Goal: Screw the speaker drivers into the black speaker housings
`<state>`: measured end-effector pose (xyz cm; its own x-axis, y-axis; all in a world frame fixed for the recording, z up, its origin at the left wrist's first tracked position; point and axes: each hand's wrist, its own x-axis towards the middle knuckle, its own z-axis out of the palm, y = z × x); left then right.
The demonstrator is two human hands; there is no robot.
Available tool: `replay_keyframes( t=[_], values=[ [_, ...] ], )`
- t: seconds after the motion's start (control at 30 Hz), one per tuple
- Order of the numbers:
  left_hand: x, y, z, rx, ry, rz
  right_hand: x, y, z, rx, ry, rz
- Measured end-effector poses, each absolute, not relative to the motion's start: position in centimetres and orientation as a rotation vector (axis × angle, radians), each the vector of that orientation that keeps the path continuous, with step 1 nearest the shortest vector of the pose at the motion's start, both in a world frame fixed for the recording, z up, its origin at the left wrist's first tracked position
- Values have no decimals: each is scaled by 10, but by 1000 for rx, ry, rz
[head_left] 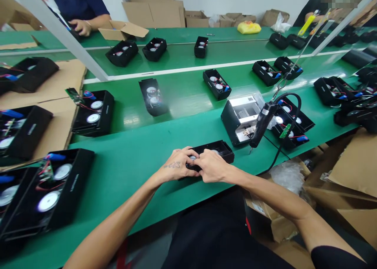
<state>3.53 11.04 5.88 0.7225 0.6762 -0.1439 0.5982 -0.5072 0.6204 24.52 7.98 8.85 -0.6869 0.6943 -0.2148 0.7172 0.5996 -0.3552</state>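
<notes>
Both my hands meet over a black open speaker housing lying on the green workbench. My left hand and my right hand grip its near side, with the fingers curled over the rim. They hide most of the inside, though a pale round driver shows between them. To the right stands a black handheld soldering tool with a dark cable, beside a white and black metal unit. Neither hand touches these.
Several black housings with round drivers, blue parts and red wires line the bench and cardboard sheets to my left. Cardboard boxes stand at lower right. Beyond a white rail, a co-worker's hands work at a farther green bench.
</notes>
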Motion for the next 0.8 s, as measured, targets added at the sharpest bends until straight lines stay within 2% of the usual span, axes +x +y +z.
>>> replay_keyframes(
  t=[0.13,0.2,0.23,0.3,0.37,0.4,0.43,0.5,0.67,0.8],
  values=[
    [35,91,52,2332,966,186,256,58,90,1154,2910,-573],
    [35,73,44,2438,979,256,276,47,92,1297,3177,-581],
    [35,63,39,2510,992,303,290,45,92,1529,3317,-532],
    [35,45,29,2658,1017,396,324,49,89,2342,3337,-178],
    [35,32,22,2753,1035,463,362,62,82,3122,2832,323],
    [35,29,19,2778,1045,485,379,71,77,3302,2587,392],
    [35,27,18,2791,1051,500,393,79,71,3371,2445,303],
    [34,28,18,2792,1060,506,413,93,60,3385,2340,-83],
    [32,34,15,2739,1059,587,411,89,40,3524,2479,-665],
    [30,35,8,2674,1064,683,400,84,46,3334,2652,-1623]
  ],
)
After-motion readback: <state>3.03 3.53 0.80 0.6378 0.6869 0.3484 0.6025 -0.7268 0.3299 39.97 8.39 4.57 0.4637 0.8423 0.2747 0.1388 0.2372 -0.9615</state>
